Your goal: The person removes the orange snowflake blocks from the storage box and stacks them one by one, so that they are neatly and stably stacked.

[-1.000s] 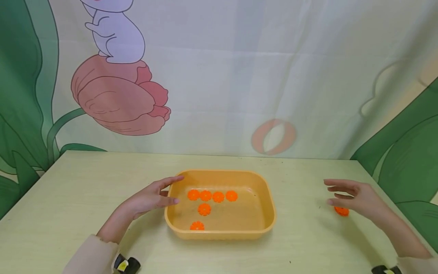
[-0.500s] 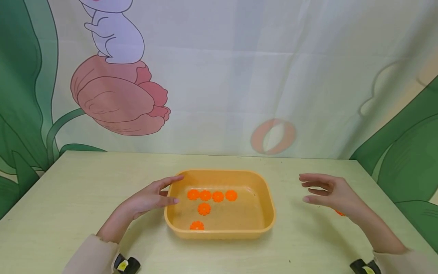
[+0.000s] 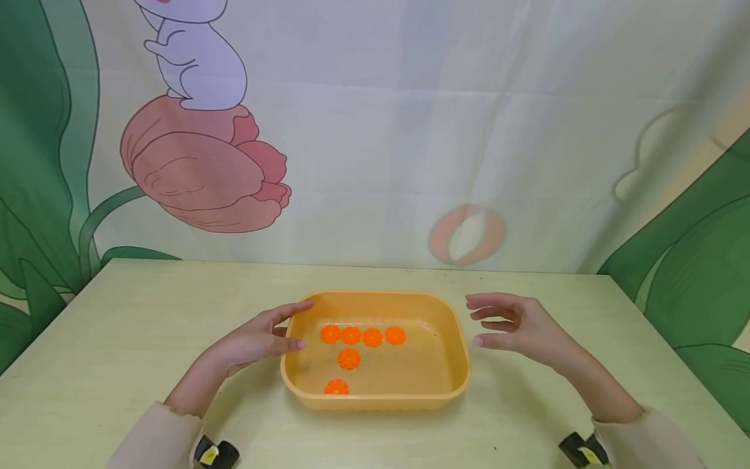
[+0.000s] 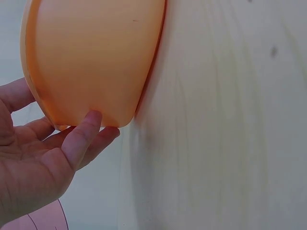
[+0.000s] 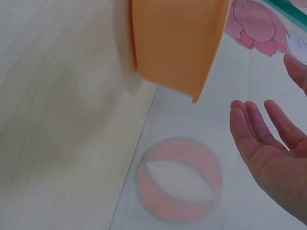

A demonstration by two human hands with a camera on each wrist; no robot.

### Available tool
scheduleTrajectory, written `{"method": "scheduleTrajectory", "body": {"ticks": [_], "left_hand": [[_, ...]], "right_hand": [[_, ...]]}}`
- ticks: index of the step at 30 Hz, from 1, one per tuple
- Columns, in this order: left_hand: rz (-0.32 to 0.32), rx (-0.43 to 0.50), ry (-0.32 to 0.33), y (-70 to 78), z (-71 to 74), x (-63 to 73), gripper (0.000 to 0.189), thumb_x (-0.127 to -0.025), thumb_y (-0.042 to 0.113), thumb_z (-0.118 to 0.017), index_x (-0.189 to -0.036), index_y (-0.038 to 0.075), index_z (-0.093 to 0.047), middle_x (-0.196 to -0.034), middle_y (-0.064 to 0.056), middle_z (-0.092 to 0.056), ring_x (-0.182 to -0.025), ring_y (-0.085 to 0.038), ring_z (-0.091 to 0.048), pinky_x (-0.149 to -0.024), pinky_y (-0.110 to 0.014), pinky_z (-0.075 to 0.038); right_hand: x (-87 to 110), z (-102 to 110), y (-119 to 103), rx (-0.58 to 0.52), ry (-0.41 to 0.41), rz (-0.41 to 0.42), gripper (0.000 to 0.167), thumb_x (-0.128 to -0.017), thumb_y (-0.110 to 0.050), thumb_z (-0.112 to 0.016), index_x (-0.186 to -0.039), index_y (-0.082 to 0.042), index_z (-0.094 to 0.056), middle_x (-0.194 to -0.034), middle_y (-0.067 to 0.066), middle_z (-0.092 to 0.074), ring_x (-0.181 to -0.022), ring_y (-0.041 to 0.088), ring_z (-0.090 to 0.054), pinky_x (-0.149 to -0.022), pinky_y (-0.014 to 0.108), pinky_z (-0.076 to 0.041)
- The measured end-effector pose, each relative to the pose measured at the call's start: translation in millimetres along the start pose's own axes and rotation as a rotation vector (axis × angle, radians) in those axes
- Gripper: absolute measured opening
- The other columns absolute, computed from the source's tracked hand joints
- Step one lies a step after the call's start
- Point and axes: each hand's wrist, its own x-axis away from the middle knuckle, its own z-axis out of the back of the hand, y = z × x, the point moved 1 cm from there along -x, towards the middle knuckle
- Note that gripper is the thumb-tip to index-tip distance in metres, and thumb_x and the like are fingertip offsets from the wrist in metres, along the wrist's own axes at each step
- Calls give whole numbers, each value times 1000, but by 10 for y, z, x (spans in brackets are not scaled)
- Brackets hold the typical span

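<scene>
A yellow-orange plastic tray (image 3: 410, 398) stands on the table, holding several orange flower-shaped discs (image 3: 349, 358). Most of these lie in a row along its far left part. At the tray's left end, my left hand (image 3: 249, 342) grips the rim. The left wrist view shows the thumb passing over the rim and other fingers (image 4: 82, 139) against the outer wall. Just off the right end of the tray hovers my right hand (image 3: 518, 326), fingers loosely extended and thumb apart. Nothing is between them, and the right wrist view shows a gap from the tray wall (image 5: 172, 48).
The pale wooden table (image 3: 176, 293) runs back to a printed curtain (image 3: 363, 163). Dark wrist devices sit at the left cuff (image 3: 217, 453) and the right cuff (image 3: 584, 449).
My right hand has moved left across the table to beside the tray. The loose orange disc at the right has become hidden behind the right forearm. My left hand and the tray stay put.
</scene>
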Motion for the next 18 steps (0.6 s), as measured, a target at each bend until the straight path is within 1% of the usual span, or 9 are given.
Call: {"method": "scheduleTrajectory", "body": {"ticks": [7,10,18], "left_hand": [[-19,2,-11,-4,-2,0,67,-85,8,-62,-142,6,-29,-149,-20,-11,-116,-38,-42,-87,-37,-47],[-18,8,-14,-16,-2,-4,67,-85,8,-62,-142,6,-28,-149,-20,-11,-117,-39,-42,-89,-38,-46],[-19,21,-19,-34,-1,-14,67,-85,8,-62,-143,5,-28,-149,-20,-11,-119,-40,-42,-90,-40,-45]], "right_hand": [[-131,-210,-18,-43,-67,23,56,-74,-11,-75,-122,7,-51,-123,26,-51,-106,34,-54,-87,30,-47],[-186,-302,-11,-61,-89,31,55,-74,-11,-75,-121,7,-52,-123,27,-50,-106,39,-52,-89,32,-46],[-328,-508,4,-48,-138,33,54,-76,-13,-74,-122,6,-52,-124,23,-52,-107,41,-50,-90,33,-46]]}}
